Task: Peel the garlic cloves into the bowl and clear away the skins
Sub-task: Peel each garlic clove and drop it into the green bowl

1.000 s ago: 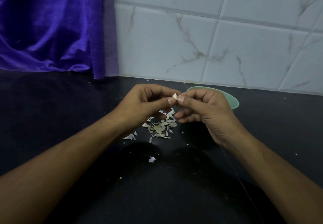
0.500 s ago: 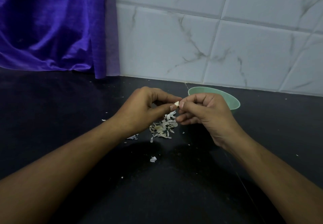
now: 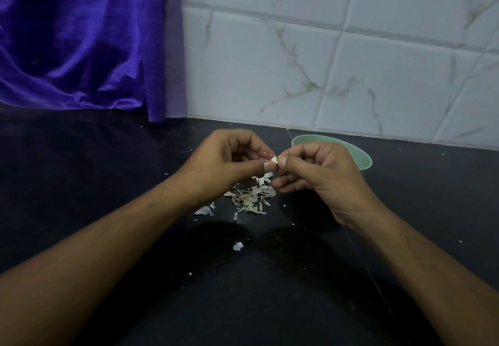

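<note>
The person's left hand and right hand are meeting fingertip to fingertip above the black stone countertop. Both are pinching one small, pale garlic clove between thumb and forefinger, with the other fingers curling in toward the palms. The clove is sitting up off the counter, just left of the round, pale green bowl. The bowl is standing at the far side near the white marble-veined tiled wall, and the right hand is hiding part of it, so its contents cannot be made out. Below the fingertips, a loose pile of dry, papery garlic skins is lying on the counter. A single scrap of skin is lying nearer the person. A shiny purple cloth is hanging at the far left.
</note>
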